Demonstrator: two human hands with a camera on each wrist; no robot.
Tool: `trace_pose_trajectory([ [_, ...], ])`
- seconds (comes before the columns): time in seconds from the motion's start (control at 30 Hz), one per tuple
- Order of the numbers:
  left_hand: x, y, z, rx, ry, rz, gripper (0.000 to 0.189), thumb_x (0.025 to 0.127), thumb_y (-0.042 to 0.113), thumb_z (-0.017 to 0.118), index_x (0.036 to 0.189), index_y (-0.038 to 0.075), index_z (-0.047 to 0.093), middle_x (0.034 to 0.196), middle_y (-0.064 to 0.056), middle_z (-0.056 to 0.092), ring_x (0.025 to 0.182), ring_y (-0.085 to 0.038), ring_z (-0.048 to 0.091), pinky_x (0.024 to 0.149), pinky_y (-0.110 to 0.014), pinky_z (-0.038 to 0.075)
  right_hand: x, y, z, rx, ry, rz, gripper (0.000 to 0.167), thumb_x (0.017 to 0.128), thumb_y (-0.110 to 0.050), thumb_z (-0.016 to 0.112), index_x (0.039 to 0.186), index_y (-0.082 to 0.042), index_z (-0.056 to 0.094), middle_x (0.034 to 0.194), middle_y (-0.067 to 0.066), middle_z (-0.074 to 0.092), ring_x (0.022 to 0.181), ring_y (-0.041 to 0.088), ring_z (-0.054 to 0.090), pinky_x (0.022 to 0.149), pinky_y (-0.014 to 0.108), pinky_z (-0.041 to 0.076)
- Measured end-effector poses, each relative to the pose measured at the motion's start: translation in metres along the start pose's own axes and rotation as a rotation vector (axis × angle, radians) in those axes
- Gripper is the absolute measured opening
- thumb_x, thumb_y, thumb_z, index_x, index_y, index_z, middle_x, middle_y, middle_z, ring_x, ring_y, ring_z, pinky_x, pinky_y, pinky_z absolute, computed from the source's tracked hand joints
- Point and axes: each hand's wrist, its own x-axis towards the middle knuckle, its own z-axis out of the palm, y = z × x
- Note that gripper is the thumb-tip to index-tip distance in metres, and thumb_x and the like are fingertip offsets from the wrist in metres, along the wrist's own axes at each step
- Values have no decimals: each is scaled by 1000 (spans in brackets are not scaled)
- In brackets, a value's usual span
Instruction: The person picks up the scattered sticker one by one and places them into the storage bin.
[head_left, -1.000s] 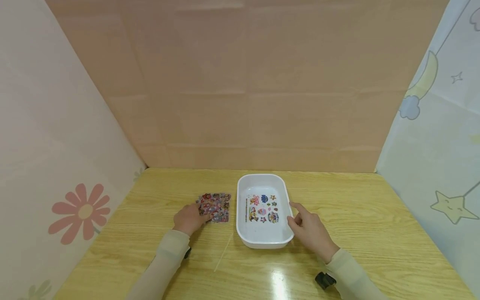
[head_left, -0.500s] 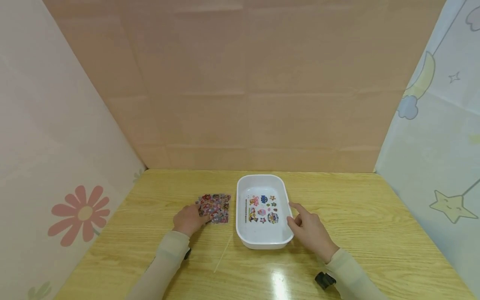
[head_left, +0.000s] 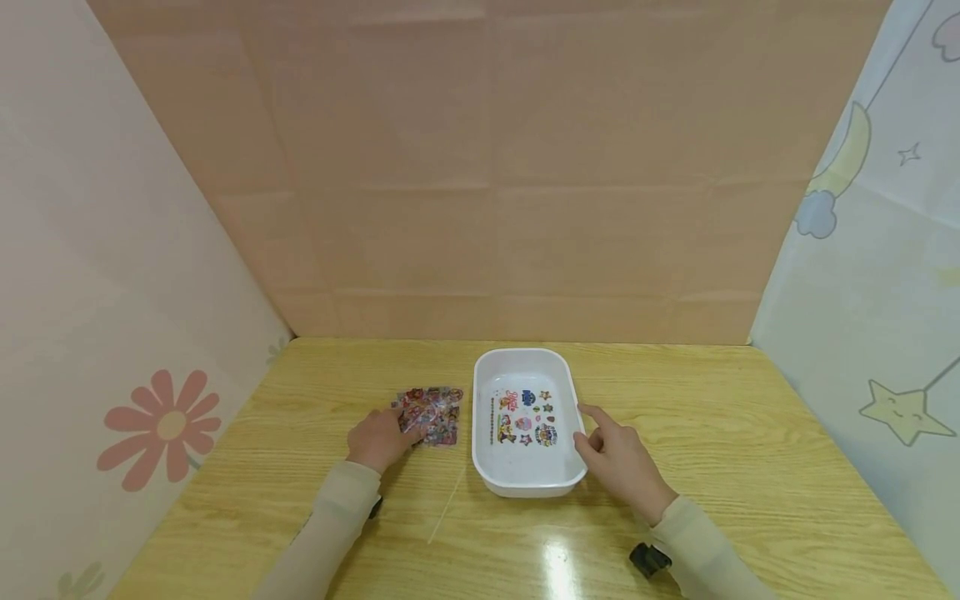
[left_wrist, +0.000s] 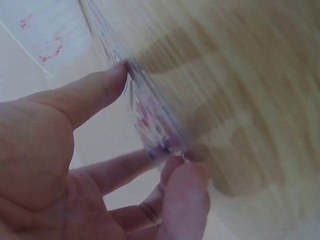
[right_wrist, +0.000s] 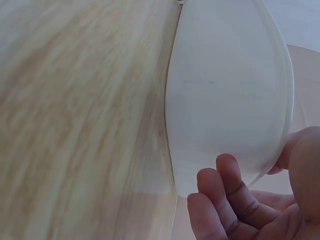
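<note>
On the table left of centre lies a clear packet or sheet of colourful cartoon stickers (head_left: 437,414). My left hand (head_left: 377,439) holds it by its left side, thumb at the near edge and fingers at the far edge. In the left wrist view the stickers (left_wrist: 152,117) show edge-on between the thumb and fingers. To their right stands a white plastic basin (head_left: 530,475), with cartoon pictures and stars (head_left: 527,421) on its floor. The right hand (head_left: 621,462) pinches the basin's right rim with thumb and forefinger. Its other fingers curl beside the outer wall (right_wrist: 225,90).
The wood-grain table (head_left: 742,467) reaches back to a tan paper wall (head_left: 487,183). Patterned panels stand at both sides, with a pink flower (head_left: 171,427) on the left and a yellow star (head_left: 907,414) on the right. A black wrist device (head_left: 650,560) sits by the right sleeve.
Both hands and the basin stay in place. The stickers shift slightly under the left hand, and a whitish glare now covers part of their surface.
</note>
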Motion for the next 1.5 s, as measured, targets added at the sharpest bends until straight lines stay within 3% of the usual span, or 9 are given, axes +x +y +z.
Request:
trace_pose_trajectory([
  [0.2,5,-11,4,-156,32,22,71,89,42,74,135,-8,53,116,-26,67,90,-37,68,65,-46,55,1,-1,0,3,-3,-3,50,99,-18,61,145,-4,49,72,0,64,58,13,54,53,26,45],
  [0.3,8,-20,4,-244,28,26,68,90,35,74,133,-10,50,118,-27,66,88,-38,67,70,-48,56,1,-1,0,4,-4,-3,50,99,-18,61,145,-4,48,72,0,64,57,13,53,52,26,45],
  [0.47,12,-34,-1,-416,-23,6,53,94,26,68,130,-10,54,122,-28,63,100,-40,64,82,-51,54,0,-1,0,4,-5,-1,51,99,-18,62,145,-3,48,71,-1,63,58,13,53,52,26,45],
  [0.6,14,-42,-4,-563,-71,-22,37,98,21,63,121,-8,63,105,-19,71,84,-27,65,67,-39,53,0,-1,0,3,-4,4,51,99,-18,62,145,-4,49,71,-1,63,58,13,53,52,27,45],
  [0.73,15,-46,-8,-593,-52,-23,29,98,19,63,110,-6,70,93,-11,72,68,-17,57,57,-31,46,-1,-1,0,0,-5,8,51,99,-19,62,145,-3,48,72,-1,62,58,13,53,52,27,44],
  [0.97,14,-47,-11,-669,-36,-62,25,100,17,61,104,-4,73,79,-9,71,49,-11,43,48,-28,38,-1,-1,0,-3,4,0,50,98,-18,62,145,-3,49,71,-2,63,58,13,53,52,26,44],
  [1.23,14,-51,-12,-776,-65,-74,22,101,14,59,107,-4,69,85,-13,74,49,-13,42,47,-30,36,-2,-1,0,-2,14,-13,49,98,-17,63,143,-3,50,70,-2,63,57,12,54,52,26,45],
  [1.5,16,-55,-13,-811,-78,-79,23,101,13,57,115,-5,62,87,-13,74,55,-16,47,50,-30,36,-3,0,0,13,8,-9,50,98,-16,62,144,-3,49,70,0,65,55,12,53,50,26,44],
])
